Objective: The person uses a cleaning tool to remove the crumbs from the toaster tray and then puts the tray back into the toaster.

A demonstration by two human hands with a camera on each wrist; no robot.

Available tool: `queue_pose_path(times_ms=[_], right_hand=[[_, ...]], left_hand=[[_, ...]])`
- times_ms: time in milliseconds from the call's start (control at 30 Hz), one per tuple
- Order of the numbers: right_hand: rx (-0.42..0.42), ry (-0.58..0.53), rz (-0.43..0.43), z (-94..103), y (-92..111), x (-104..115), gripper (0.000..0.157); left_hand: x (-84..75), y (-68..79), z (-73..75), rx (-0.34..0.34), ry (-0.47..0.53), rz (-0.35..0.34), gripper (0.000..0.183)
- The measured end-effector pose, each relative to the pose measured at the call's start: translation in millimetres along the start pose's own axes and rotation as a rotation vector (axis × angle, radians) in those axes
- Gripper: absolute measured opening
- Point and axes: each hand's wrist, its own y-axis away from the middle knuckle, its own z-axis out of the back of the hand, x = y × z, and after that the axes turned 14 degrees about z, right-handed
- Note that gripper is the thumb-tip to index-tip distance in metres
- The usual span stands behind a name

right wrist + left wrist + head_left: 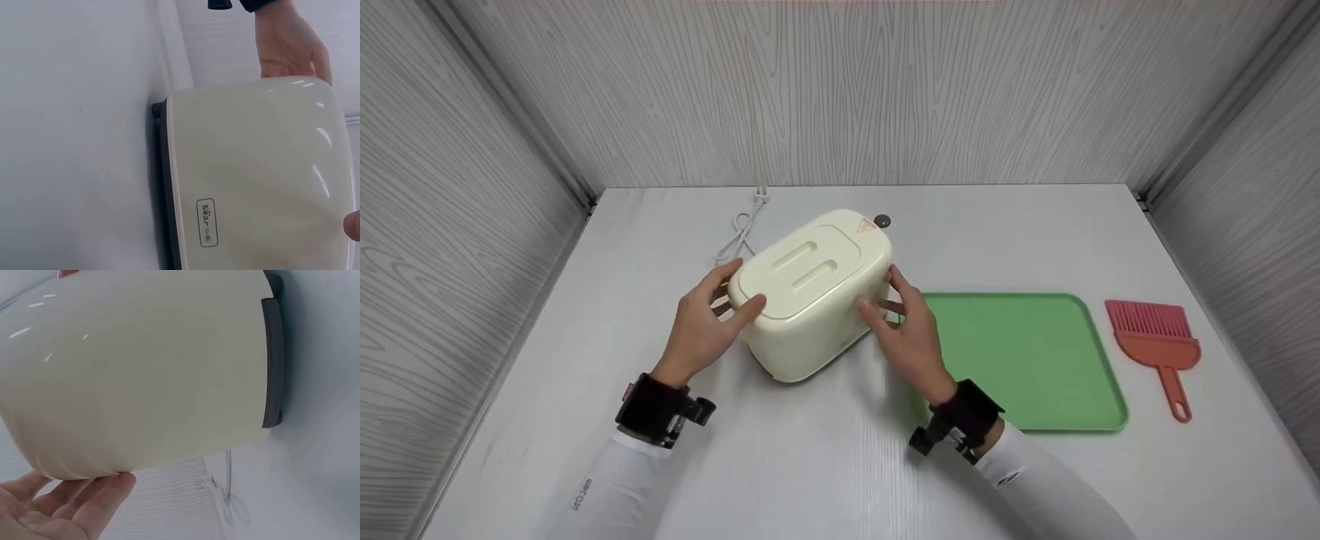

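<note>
A cream toaster [817, 322] stands at an angle in the middle of the table, its top cover [799, 270] marked with two oblong shapes. My left hand [701, 330] holds its near left end, thumb on the top edge and fingers along the far side. On the right, my right hand [913, 337] grips the other end, with the thumb on the front face. Both wrist views show the toaster's smooth body [140, 371] close up. A dark base strip [273, 363] lies close to the tabletop; whether it touches cannot be told. The front carries a small logo [207, 222].
Right of the toaster lies a green tray [1020, 360], partly behind my right wrist. Beyond it is a red brush in an orange dustpan-shaped holder [1159, 349]. A white cord with a plug [744, 225] lies behind the toaster, near a dark round knob [883, 221]. Panels enclose the table.
</note>
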Motion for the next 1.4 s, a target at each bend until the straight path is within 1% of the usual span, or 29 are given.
queue_pose_path(times_ms=[100, 233, 433, 633, 833, 933, 1067, 1167, 1300, 1400], right_hand=[[0.027, 0.002, -0.007, -2.3, 1.8, 3.1, 0.083], [0.056, 0.011, -0.013, -2.3, 0.6, 5.9, 0.084], [0.099, -0.015, -0.052, 1.9, -4.2, 7.4, 0.086], [0.133, 0.002, -0.079, 6.3, -10.8, 9.7, 0.086], [0.167, 0.0, -0.107, 7.7, -16.0, 10.5, 0.085], [0.172, -0.016, -0.108, 7.1, -15.9, 10.6, 0.084], [0.168, -0.01, -0.107, 5.4, -13.5, 13.2, 0.079], [0.183, -0.005, -0.111, 3.8, -11.0, 16.9, 0.077], [0.203, -0.012, -0.102, 2.2, -10.5, 20.3, 0.076], [0.201, -0.02, -0.1, 1.3, -13.2, 19.9, 0.074]], left_hand=[[1.1, -3.9, 3.2, 0.016, 0.022, 0.002, 0.067], [1.2, -3.5, 4.1, 0.015, 0.037, -0.012, 0.063], [-0.5, 0.0, 2.2, -0.011, 0.013, -0.031, 0.062], [-1.4, 6.5, -5.5, -0.067, -0.005, -0.024, 0.064], [-1.3, 17.1, -14.8, -0.132, 0.008, -0.01, 0.068], [-2.2, 21.0, -19.4, -0.151, 0.022, -0.01, 0.068], [-3.0, 26.4, -25.2, -0.181, 0.03, -0.011, 0.069], [-3.5, 31.0, -29.2, -0.218, 0.025, -0.012, 0.069], [-6.3, 38.7, -34.8, -0.265, -0.004, -0.026, 0.071], [-9.7, 45.6, -38.5, -0.286, -0.04, -0.049, 0.073]])
